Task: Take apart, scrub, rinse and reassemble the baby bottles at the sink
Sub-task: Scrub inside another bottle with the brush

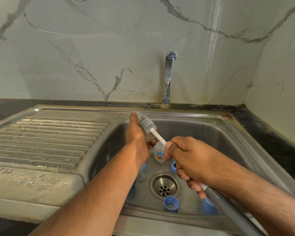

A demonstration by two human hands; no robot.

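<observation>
Over the steel sink (211,130), my left hand (138,138) grips a clear bottle part (149,137), mostly hidden behind my fingers. My right hand (187,159) grips the white-and-grey handle of a bottle brush. Its grey silicone head (146,124) lies against the clear part at my left fingertips. A small clear bottle with a cartoon print (159,155) stands in the basin between my hands. Blue bottle rings lie around the drain: one near my left forearm (144,166), one by my right hand (173,166), one at the front (171,203).
A chrome tap (169,77) stands at the back of the sink, with no water running. The ribbed draining board (46,138) stretches to the left. The drain strainer (164,185) sits mid-basin. Black countertop (266,133) borders the right. Marble wall behind.
</observation>
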